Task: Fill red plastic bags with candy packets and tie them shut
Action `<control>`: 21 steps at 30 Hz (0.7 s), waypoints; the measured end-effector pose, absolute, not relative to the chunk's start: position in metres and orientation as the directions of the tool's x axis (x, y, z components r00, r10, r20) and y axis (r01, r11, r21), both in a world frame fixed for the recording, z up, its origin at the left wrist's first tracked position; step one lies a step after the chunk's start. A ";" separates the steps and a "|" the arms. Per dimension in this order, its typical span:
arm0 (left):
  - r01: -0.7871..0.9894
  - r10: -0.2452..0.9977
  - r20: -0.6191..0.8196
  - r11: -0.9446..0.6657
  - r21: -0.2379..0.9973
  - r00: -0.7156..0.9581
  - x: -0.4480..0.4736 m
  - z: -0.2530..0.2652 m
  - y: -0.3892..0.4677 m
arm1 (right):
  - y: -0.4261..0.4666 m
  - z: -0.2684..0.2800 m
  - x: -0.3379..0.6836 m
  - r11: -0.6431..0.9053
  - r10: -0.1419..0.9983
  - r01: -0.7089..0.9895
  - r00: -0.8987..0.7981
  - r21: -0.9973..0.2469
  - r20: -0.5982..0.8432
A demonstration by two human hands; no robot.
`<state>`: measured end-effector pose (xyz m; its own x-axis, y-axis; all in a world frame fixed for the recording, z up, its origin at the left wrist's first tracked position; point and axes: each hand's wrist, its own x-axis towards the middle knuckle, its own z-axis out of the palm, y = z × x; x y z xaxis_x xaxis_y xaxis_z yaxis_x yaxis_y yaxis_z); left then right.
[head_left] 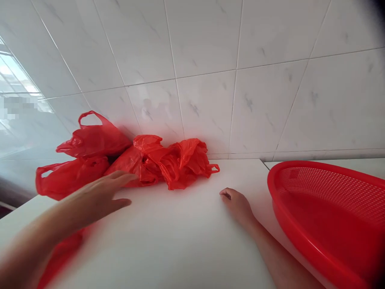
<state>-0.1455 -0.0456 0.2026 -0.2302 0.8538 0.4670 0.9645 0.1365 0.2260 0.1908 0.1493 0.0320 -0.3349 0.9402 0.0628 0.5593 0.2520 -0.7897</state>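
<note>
My left hand point(104, 194) reaches in from the lower left, fingers stretched out and thumb apart, with nothing in it. It is just in front of a pile of red plastic bags. The nearest are a lower left bag point(72, 174) with a loop handle and a crumpled middle bag point(132, 166). My right hand point(237, 204) rests at the white tabletop point(168, 241), fingers curled into a loose fist, and I see nothing in it. A crumpled red bag point(189, 162) with a small loop handle lies beyond it.
Another red bag point(96, 136) sits on top at the left. More red plastic point(64, 253) shows blurred beneath my left forearm. A large red perforated basket point(297, 233) stands at the right. Behind is a tiled wall point(207, 108); a seam divides the tabletop near the basket.
</note>
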 end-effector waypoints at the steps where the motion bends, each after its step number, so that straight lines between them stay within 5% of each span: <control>1: 0.988 0.938 0.327 0.075 0.132 -0.115 -0.130 0.200 -0.034 | 0.149 0.032 0.191 0.255 0.940 0.558 -0.335 -0.790 0.067; 4: 0.998 0.996 0.088 0.017 0.066 -0.023 -0.086 0.197 0.003 | 0.148 0.030 0.192 0.259 0.940 0.552 -0.333 -0.793 0.075; 11: 0.985 0.991 0.113 0.056 0.161 -0.074 -0.054 0.168 0.089 | 0.148 0.030 0.193 0.288 0.934 0.538 -0.340 -0.792 0.109; 16: 0.980 0.938 0.319 0.080 0.180 -0.135 -0.051 0.171 0.112 | 0.151 0.030 0.192 0.298 0.932 0.541 -0.342 -0.787 0.117; 21: 0.946 0.695 0.689 -0.039 0.322 -0.206 -0.029 0.206 0.093 | 0.152 0.029 0.191 0.280 0.936 0.546 -0.337 -0.789 0.099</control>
<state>-0.0289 0.0932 0.2061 -0.2063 0.6946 0.6892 0.9459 -0.0387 0.3222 0.1911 0.1525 0.0291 -0.3375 0.9361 0.0988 0.5463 0.2802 -0.7893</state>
